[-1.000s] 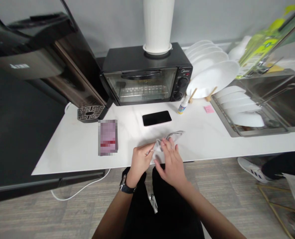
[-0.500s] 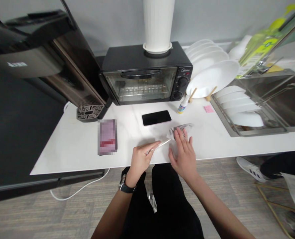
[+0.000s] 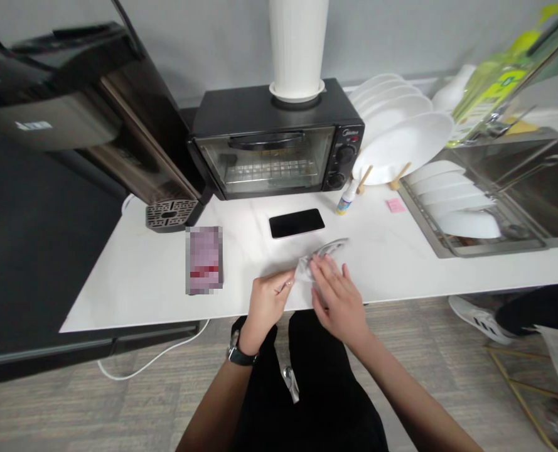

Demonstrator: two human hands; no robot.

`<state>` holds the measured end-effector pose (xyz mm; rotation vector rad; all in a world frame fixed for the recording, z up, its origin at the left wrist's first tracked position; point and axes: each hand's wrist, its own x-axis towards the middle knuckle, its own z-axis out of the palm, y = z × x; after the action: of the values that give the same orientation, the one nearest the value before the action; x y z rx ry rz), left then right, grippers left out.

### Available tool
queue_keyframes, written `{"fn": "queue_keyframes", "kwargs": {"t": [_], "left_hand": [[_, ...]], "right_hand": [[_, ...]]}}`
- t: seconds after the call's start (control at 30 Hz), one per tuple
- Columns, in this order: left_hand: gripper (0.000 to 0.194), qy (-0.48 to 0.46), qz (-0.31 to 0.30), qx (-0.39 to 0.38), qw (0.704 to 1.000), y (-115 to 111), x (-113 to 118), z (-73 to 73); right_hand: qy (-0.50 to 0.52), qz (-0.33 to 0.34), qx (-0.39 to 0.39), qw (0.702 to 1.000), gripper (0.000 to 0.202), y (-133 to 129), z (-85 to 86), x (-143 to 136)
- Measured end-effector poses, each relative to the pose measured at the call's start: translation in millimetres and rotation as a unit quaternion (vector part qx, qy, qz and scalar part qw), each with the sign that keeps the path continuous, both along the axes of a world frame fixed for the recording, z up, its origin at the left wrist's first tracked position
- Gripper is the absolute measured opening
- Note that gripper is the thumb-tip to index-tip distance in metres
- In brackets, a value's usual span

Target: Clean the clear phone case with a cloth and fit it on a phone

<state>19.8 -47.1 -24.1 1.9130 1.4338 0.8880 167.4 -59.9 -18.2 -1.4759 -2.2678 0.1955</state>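
Observation:
My left hand (image 3: pixel 270 300) is closed at the counter's front edge, pinching the end of a slim whitish item that the cloth now covers; its kind cannot be made out. Against those fingertips lies a crumpled light grey cloth (image 3: pixel 303 271), which stretches to the upper right. On top of the cloth rests my right hand (image 3: pixel 339 301), with its fingers stretched out flat over it and its thumb apart. A black-screened phone (image 3: pixel 296 223) lies just beyond the cloth. Farther back stands a small white bottle (image 3: pixel 347 199) with a blue and yellow label.
The white counter (image 3: pixel 132 276) carries a blurred purple packet (image 3: pixel 205 260), a pink sticky note (image 3: pixel 395 206) and a black toaster oven (image 3: pixel 269 163). A drinks machine (image 3: pixel 170 215) stands left. White plates (image 3: pixel 401 144) and a sink (image 3: pixel 445 254) are right. Another person's shoe (image 3: pixel 479 320) shows below.
My right hand has slid left and slightly nearer, dragging the cloth up to my left fingertips. The slim white item that showed between the hands is now covered. My left hand stays almost in place.

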Motion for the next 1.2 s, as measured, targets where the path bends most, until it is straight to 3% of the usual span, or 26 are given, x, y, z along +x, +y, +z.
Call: {"fn": "queue_keyframes", "kwargs": {"t": [0.1, 0.2, 0.33, 0.43, 0.53, 0.7, 0.8, 0.87, 1.03, 1.2], "left_hand": [[0.029, -0.041, -0.011, -0.002, 0.999, -0.4, 3.5, 3.9], [0.027, -0.037, -0.007, -0.001, 0.999, -0.5, 2.8, 2.6], [0.020, 0.017, 0.010, -0.005, 1.000, -0.4, -3.2, -5.1], [0.021, 0.029, 0.012, -0.001, 1.000, 0.0, -6.4, -9.2], [0.020, 0.031, 0.016, 0.002, 0.999, 0.7, -5.0, -7.9], [0.028, -0.024, -0.003, 0.000, 1.000, 0.2, 2.5, 2.4], [0.030, -0.055, -0.013, -0.007, 0.998, -0.3, 3.7, 5.4], [0.027, -0.039, -0.006, -0.006, 0.999, -0.6, 2.3, 4.0], [0.021, 0.047, 0.011, -0.005, 0.999, -1.0, -5.0, -4.5], [0.021, 0.054, 0.009, -0.008, 0.998, -1.0, -4.9, -5.5]], "right_hand": [[0.016, -0.076, 0.014, 0.997, 0.050, 6.9, 2.4, 7.2], [0.032, -0.091, 0.017, 0.995, 0.051, -1.4, -1.8, -6.8], [0.030, 0.000, -0.003, 1.000, 0.052, -22.1, -11.7, -37.1], [0.029, 0.055, -0.002, 0.998, 0.051, -25.6, -13.5, -43.9], [0.027, 0.048, 0.007, 0.998, 0.050, -14.2, -8.3, -28.8], [0.037, -0.072, 0.036, 0.996, 0.048, 11.0, 3.3, 10.4], [0.046, -0.094, 0.039, 0.994, 0.050, 10.4, 3.6, 12.2], [0.049, -0.074, 0.029, 0.996, 0.051, 1.6, 0.7, 1.2], [0.028, 0.051, 0.009, 0.998, 0.050, -20.9, -4.1, -31.3], [0.018, 0.087, 0.015, 0.996, 0.050, -7.9, 2.6, -13.9]]}}
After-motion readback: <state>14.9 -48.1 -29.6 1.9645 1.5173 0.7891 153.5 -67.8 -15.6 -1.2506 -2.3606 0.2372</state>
